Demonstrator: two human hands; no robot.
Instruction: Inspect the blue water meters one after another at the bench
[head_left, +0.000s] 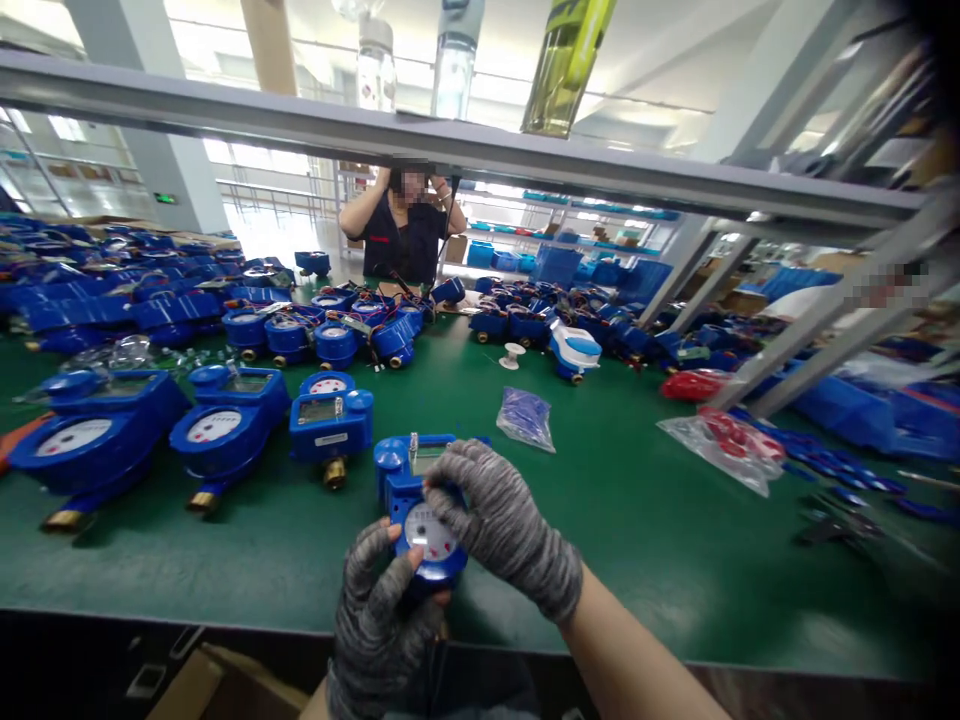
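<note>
A blue water meter [433, 536] with a round white dial and a boxy display housing is in front of me at the table's near edge. My left hand [382, 610], in a grey fingerless-tip glove, wraps round its near left side, fingertips by the dial. My right hand [491, 520], gloved alike, bends over the meter's right side. Its thumb and fingers are pinched together between the dial and the housing; anything small in them is hidden. Close by on the left stand more blue water meters [330, 425] with brass pipe ends.
Many blue meters with loose wires [337, 340] crowd the back and left of the green table [615, 530]. A bag of purple bits [525, 418], a white spool [512, 356] and a bag of red parts [724, 445] lie rightward. Bottles [562, 70] stand on the overhead shelf [480, 140]. A person [405, 235] is opposite.
</note>
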